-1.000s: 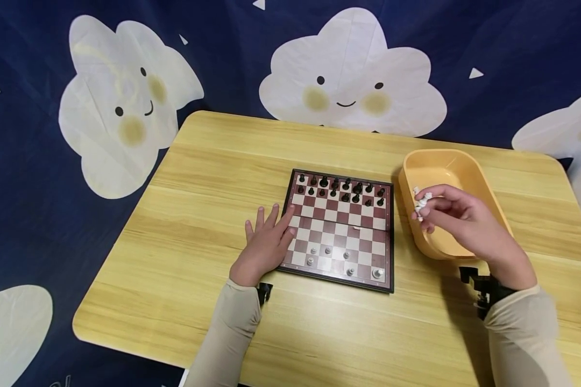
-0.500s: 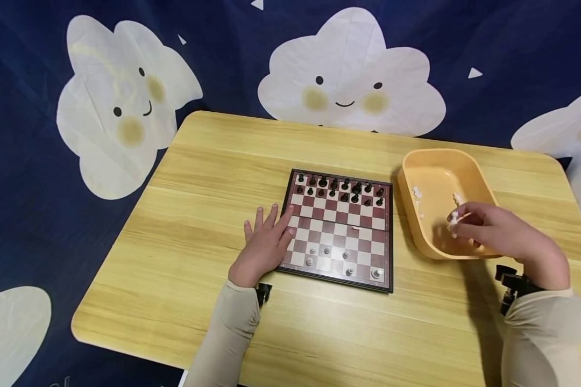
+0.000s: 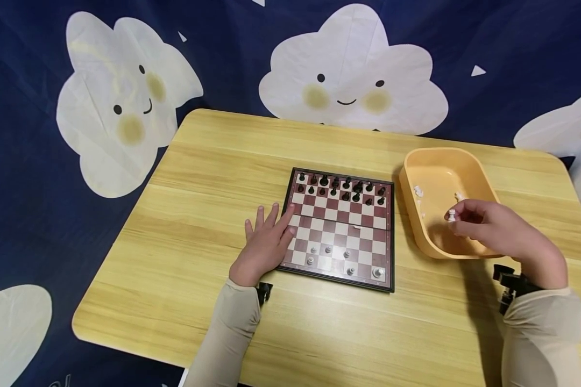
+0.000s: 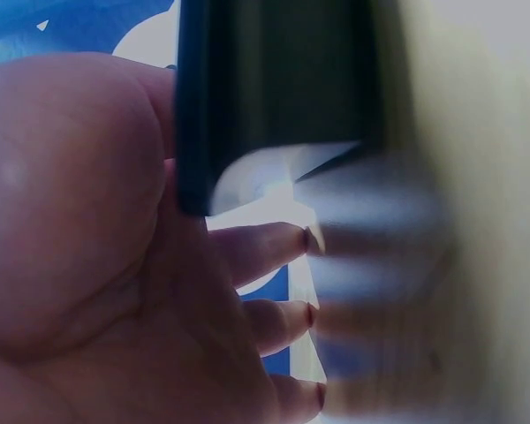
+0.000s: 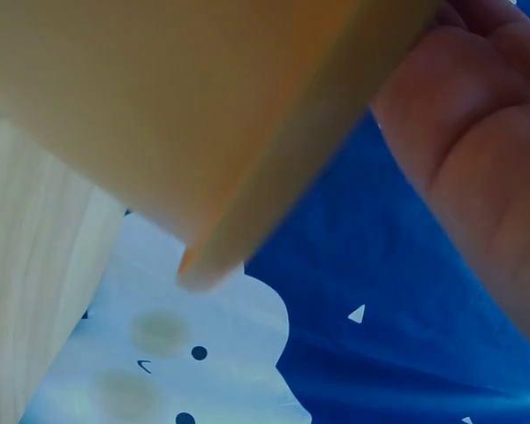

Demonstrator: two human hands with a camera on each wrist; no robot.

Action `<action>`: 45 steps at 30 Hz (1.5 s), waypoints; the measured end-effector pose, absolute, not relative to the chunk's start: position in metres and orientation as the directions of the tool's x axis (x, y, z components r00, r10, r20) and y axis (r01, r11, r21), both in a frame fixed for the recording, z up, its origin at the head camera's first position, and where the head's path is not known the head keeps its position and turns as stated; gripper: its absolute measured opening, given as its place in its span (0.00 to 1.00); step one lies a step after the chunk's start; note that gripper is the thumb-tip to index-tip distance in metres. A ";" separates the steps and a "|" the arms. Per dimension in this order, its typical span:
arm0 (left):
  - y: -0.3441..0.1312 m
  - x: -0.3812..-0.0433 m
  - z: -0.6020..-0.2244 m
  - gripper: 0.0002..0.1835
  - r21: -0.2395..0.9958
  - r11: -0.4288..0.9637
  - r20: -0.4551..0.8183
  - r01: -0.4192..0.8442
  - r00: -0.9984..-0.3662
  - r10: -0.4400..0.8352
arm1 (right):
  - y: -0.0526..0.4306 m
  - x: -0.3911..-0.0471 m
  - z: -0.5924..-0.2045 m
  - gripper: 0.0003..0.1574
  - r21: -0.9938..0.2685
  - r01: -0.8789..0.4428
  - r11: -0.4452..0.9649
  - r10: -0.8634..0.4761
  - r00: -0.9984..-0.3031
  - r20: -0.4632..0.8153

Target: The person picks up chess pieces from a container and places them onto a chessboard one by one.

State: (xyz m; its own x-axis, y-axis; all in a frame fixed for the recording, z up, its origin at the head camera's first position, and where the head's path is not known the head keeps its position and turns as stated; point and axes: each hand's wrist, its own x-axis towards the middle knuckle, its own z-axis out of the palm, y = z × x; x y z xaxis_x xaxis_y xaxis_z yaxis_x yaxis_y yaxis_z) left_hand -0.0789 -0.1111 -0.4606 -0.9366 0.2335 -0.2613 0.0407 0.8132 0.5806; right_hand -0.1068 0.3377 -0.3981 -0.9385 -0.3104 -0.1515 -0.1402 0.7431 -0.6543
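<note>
Head view: across the chessboard's far end, both rows of black pieces look complete; its near half carries just six white pieces, so white seems under half placed. Right of the board, the orange bin holds loose white pieces, and the right grip pinches a white chess piece over it. The left grip lies spread at the board's left edge.

Left wrist view: fingers apart.

Right wrist view: the bin hides the fingertips.

Smooth plastic tub, glossy chessboard
</note>
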 end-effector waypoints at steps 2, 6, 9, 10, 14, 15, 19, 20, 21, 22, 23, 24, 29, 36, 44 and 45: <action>-0.111 -0.079 -0.460 0.31 0.582 0.812 -0.263 0.038 -0.936 0.232 | 0.336 -0.107 -0.397 0.03 -0.674 -0.134 0.727 -0.303 -0.943 -0.140; -0.112 -0.079 -0.461 0.30 0.587 0.809 -0.263 0.035 -0.937 0.231 | 0.332 -0.108 -0.398 0.05 -0.696 -0.138 0.704 -0.301 -0.947 -0.117; -0.112 -0.079 -0.462 0.30 0.583 0.812 -0.270 0.033 -0.935 0.231 | 0.330 -0.107 -0.397 0.06 -0.699 -0.145 0.701 -0.301 -0.948 -0.105; -0.112 -0.079 -0.462 0.31 0.583 0.812 -0.268 0.034 -0.935 0.232 | 0.330 -0.107 -0.397 0.06 -0.697 -0.145 0.703 -0.299 -0.949 -0.103; -0.112 -0.079 -0.462 0.31 0.585 0.810 -0.262 0.039 -0.936 0.234 | 0.326 -0.106 -0.394 0.05 -0.696 -0.130 0.706 -0.282 -0.953 -0.108; -0.112 -0.079 -0.462 0.30 0.585 0.810 -0.262 0.039 -0.936 0.234 | 0.325 -0.105 -0.393 0.05 -0.697 -0.123 0.707 -0.277 -0.954 -0.112; -0.111 -0.079 -0.461 0.30 0.582 0.812 -0.260 0.040 -0.937 0.232 | 0.321 -0.105 -0.391 0.07 -0.713 -0.122 0.691 -0.279 -0.954 -0.107; -0.111 -0.079 -0.461 0.30 0.581 0.813 -0.260 0.040 -0.937 0.232 | 0.320 -0.105 -0.391 0.07 -0.718 -0.125 0.685 -0.283 -0.953 -0.104; -0.111 -0.079 -0.460 0.30 0.580 0.814 -0.260 0.040 -0.937 0.231 | 0.319 -0.104 -0.391 0.08 -0.725 -0.132 0.676 -0.290 -0.952 -0.097; -0.111 -0.079 -0.461 0.30 0.578 0.815 -0.260 0.040 -0.937 0.231 | 0.318 -0.104 -0.391 0.09 -0.730 -0.139 0.669 -0.295 -0.951 -0.089; -0.111 -0.079 -0.461 0.30 0.578 0.815 -0.261 0.040 -0.937 0.231 | 0.316 -0.104 -0.391 0.09 -0.736 -0.136 0.663 -0.291 -0.953 -0.087; -0.111 -0.079 -0.460 0.30 0.578 0.815 -0.261 0.040 -0.937 0.231 | 0.315 -0.104 -0.391 0.09 -0.743 -0.133 0.656 -0.288 -0.954 -0.084; -0.111 -0.079 -0.460 0.30 0.581 0.813 -0.265 0.035 -0.936 0.230 | 0.313 -0.103 -0.391 0.11 -0.779 -0.129 0.614 -0.282 -0.957 -0.064; -0.111 -0.079 -0.460 0.30 0.579 0.815 -0.282 0.025 -0.932 0.229 | 0.313 -0.103 -0.393 0.13 -0.814 -0.138 0.564 -0.293 -0.955 -0.041; -0.112 -0.079 -0.462 0.30 0.584 0.811 -0.284 0.021 -0.931 0.229 | 0.311 -0.104 -0.392 0.12 -0.827 -0.165 0.537 -0.312 -0.950 -0.012; -0.112 -0.079 -0.461 0.30 0.585 0.811 -0.282 0.022 -0.932 0.229 | 0.311 -0.104 -0.392 0.11 -0.828 -0.164 0.536 -0.310 -0.951 -0.013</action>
State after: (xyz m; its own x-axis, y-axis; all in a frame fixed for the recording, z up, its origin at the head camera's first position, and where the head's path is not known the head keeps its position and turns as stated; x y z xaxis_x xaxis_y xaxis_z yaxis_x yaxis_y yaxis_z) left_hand -0.0790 -0.1119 -0.4613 -0.9319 0.2287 -0.2815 0.0222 0.8108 0.5850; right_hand -0.1036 0.3108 -0.3922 -0.9507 -0.3099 -0.0125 -0.1640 0.5365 -0.8278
